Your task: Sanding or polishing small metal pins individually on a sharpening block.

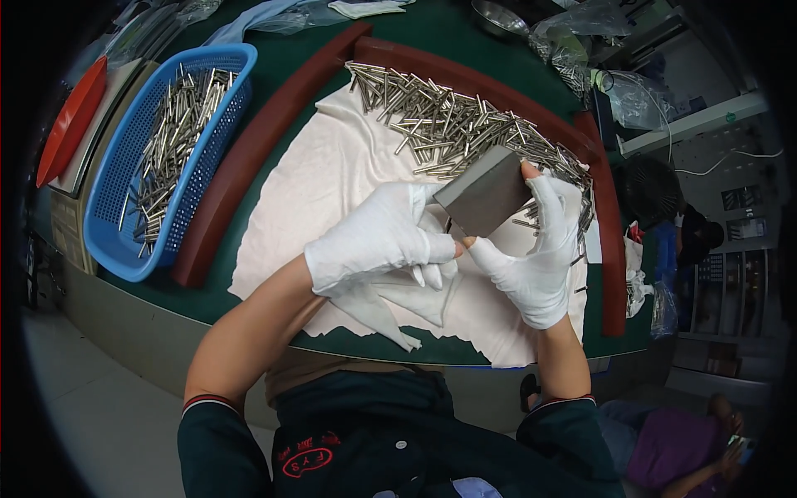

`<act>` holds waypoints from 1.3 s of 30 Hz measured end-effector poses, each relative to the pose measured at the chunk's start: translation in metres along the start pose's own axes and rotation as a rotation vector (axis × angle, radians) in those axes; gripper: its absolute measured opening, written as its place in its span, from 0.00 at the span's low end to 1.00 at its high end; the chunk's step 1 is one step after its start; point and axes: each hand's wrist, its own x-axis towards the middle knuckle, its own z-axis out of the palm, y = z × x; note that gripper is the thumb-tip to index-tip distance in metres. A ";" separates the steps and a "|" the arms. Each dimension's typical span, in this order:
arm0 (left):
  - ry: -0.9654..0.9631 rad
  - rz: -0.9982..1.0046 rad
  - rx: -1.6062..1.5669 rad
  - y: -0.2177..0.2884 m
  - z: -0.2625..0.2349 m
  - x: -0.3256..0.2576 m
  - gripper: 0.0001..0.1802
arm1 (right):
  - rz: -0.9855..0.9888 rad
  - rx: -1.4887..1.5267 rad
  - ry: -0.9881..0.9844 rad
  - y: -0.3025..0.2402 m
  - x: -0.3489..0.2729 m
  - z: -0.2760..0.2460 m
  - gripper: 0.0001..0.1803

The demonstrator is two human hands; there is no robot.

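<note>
White gloves with bare fingertips cover both my hands. My right hand (540, 253) grips a flat grey rectangular block (486, 192), its fingers along the far side and its thumb at the near corner. Close beside it, my left hand (386, 236) has its fingers curled together, the thumb tip almost meeting the right thumb. Whatever may be in the left fingers is hidden. Below the left hand a white cloth (378, 314) lies crumpled on a larger pale pink cloth (286, 220). Beyond the block, many short shiny metal rods (444, 124) lie in a loose heap.
Reddish-brown bars (266, 158) frame the cloth at the left, back and right on the green table (290, 50). A blue perforated basket (100, 199) of metal rods stands at the left, beside a red tray (73, 120). Plastic bags and a metal bowl (500, 18) sit at the back; another person (677, 444) is at lower right.
</note>
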 end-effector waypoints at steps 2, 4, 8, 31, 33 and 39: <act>-0.008 0.023 -0.083 0.001 -0.001 -0.002 0.20 | -0.025 -0.070 0.070 0.001 -0.002 0.003 0.45; 0.000 0.013 -0.069 0.001 -0.002 -0.003 0.20 | 0.104 0.137 -0.029 0.005 -0.002 0.006 0.46; -0.012 0.010 -0.041 0.001 -0.004 0.000 0.21 | -0.004 -0.022 0.064 0.005 -0.005 0.011 0.46; -0.049 0.066 -0.130 -0.005 -0.004 0.001 0.22 | -0.013 0.105 0.108 0.008 -0.004 0.013 0.48; -0.049 0.052 -0.124 -0.005 -0.004 0.003 0.23 | -0.101 -0.001 0.178 0.006 -0.006 0.015 0.46; -0.023 0.110 -0.126 -0.009 -0.008 0.002 0.31 | -0.205 -0.131 0.108 0.014 -0.001 0.005 0.47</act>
